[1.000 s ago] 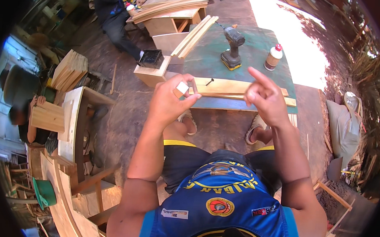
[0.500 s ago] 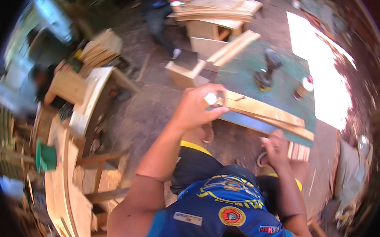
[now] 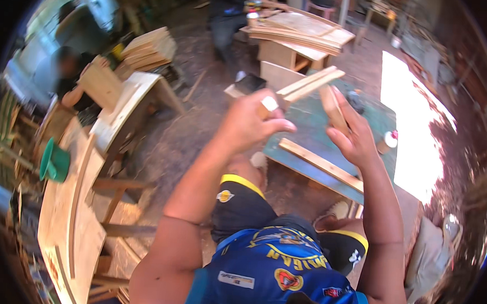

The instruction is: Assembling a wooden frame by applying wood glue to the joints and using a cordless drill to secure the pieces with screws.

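Note:
My right hand (image 3: 354, 133) is closed on a wooden strip (image 3: 334, 110), raised above the green worktable (image 3: 305, 128) and seen tilted, nearly end-on. Left of it, my left hand (image 3: 250, 122) hovers with curled fingers and the thumb stretched toward the right. A small white patch (image 3: 269, 102) shows at its fingers; whether it is a held thing or a wrapping I cannot make out. Another wooden strip (image 3: 322, 165) lies along the table's near edge. Behind my right hand, a dark power drill (image 3: 356, 101) is partly hidden. A bottle (image 3: 388, 142) stands right of that hand.
Two pale boards (image 3: 311, 84) and a dark-topped box (image 3: 251, 85) are at the table's far left. A person (image 3: 225, 24) works beyond at another bench (image 3: 310, 31). On the left are a seated person (image 3: 73, 82), a green bucket (image 3: 54, 160) and long plywood pieces (image 3: 58, 214).
My right hand has risen from beside the near edge and now holds one of the two strips that lay together. My left hand has moved slightly up and left.

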